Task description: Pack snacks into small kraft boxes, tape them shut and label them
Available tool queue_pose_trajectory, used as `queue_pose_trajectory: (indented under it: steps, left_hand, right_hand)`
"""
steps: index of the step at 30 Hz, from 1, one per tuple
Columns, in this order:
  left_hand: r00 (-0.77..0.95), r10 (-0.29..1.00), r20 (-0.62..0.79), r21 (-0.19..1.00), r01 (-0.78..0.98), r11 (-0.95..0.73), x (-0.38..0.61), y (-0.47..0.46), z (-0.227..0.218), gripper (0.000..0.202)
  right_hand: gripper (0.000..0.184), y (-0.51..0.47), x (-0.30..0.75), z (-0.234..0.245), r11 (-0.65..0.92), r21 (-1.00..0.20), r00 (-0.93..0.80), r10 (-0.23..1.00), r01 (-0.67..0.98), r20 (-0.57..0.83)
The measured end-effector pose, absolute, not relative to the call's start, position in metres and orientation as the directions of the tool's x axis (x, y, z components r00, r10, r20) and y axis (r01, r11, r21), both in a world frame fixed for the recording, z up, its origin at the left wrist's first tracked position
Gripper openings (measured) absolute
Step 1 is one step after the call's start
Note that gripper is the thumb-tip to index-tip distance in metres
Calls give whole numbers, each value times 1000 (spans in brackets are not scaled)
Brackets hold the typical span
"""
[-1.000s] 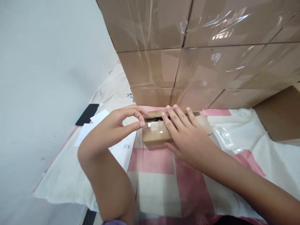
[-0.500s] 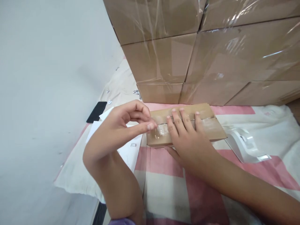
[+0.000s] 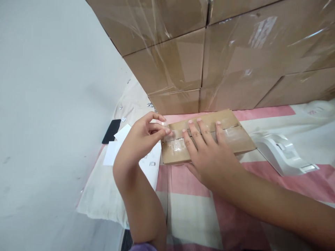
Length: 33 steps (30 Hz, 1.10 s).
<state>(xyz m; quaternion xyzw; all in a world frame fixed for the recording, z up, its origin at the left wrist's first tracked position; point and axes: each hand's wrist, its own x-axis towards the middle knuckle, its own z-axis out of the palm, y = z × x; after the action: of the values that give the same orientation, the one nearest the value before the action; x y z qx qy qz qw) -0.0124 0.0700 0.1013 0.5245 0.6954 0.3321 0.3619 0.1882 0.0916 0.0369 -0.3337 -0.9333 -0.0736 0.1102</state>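
Left hand (image 3: pixel 142 137) pinches clear tape (image 3: pixel 175 145) at the end of the small cardboard box (image 3: pixel 237 136), right hand (image 3: pixel 210 155) flat and open on top; I judge the box light, stiff, best gripped by its long sides.

small box (image 3: pixel 235 137) lies before stacked cartons (image 3: pixel 209 62), tape dispenser (image 3: pixel 284 157) to its right.

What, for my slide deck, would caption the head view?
Right hand flat on a small cardboard box; left hand touches clear tape at its left end.

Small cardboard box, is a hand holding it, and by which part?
Right hand presses flat on top of the box, across its taped seam; left hand touches the box's left end, grip unclear.
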Motion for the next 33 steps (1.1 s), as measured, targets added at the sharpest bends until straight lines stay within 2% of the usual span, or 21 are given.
queue_pose_trajectory:
  steps: [2,7,13,21,29,33]
  left_hand:
    - [-214,965,-150,840,487,238,-12,70,101,35]
    - [-184,978,-100,836,517,183,-13,68,100,76]
    - [-12,995,-103,842,531,94,-11,72,96,71]
    - [-54,998,-41,779,624,65,-8,71,98,67]
    - [-27,997,-78,775,627,77,-7,67,103,68]
    - [-16,999,-29,794,606,33,-3,60,109,70]
  right_hand:
    - [72,92,188,36,769,63,-755,604,637,254]
    - [71,92,189,37,767,82,-759,604,637,242]
    - [72,91,189,38,767,85,-758,602,636,250]
    - [68,91,189,37,772,74,-759,595,631,265]
    - [74,90,189,37,771,41,-750,604,636,268]
    - [77,90,189,36,770,18,-747,613,638,259]
